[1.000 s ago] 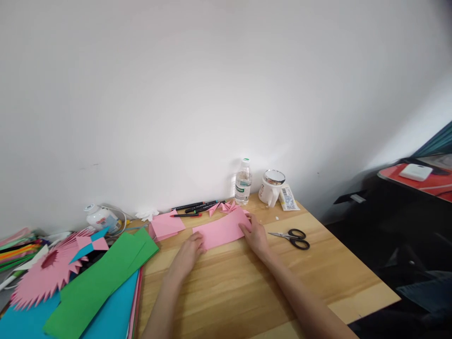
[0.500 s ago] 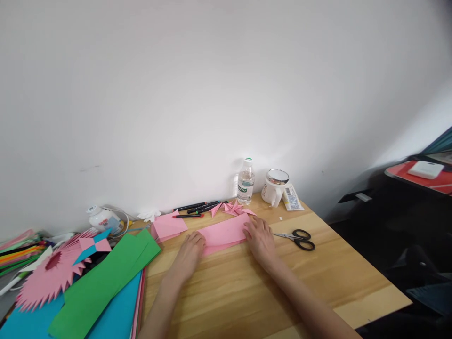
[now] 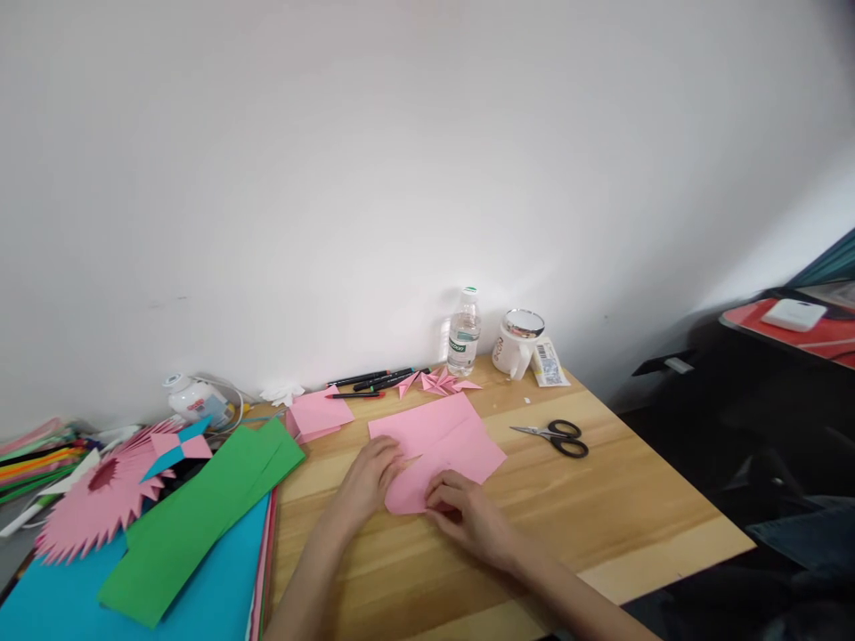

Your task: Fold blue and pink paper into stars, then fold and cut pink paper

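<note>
Two pieces of pink paper lie on the wooden table, the nearer one (image 3: 437, 476) overlapping the farther one (image 3: 427, 423); whether they join under the overlap I cannot tell. My right hand (image 3: 471, 516) pinches the near edge of the nearer piece between thumb and fingers, lifting it slightly. At the left side of the paper, my left hand (image 3: 369, 481) has its fingers closed on the edge, next to a narrow gap between the pieces. Black-handled scissors (image 3: 557, 436) lie to the right of the paper, apart from both hands.
Folded pink paper pieces (image 3: 441, 381), pens (image 3: 374, 381), a water bottle (image 3: 464, 334) and a white mug (image 3: 517, 347) line the wall side. Pink squares (image 3: 321, 414) lie behind my left hand. Green strips (image 3: 193, 525) and a pink pleated ring (image 3: 73, 525) sit at left.
My right hand has moved from the paper's right end towards me, bringing the nearer pink piece down and apart from the farther one. My left hand stays at the left edge.
</note>
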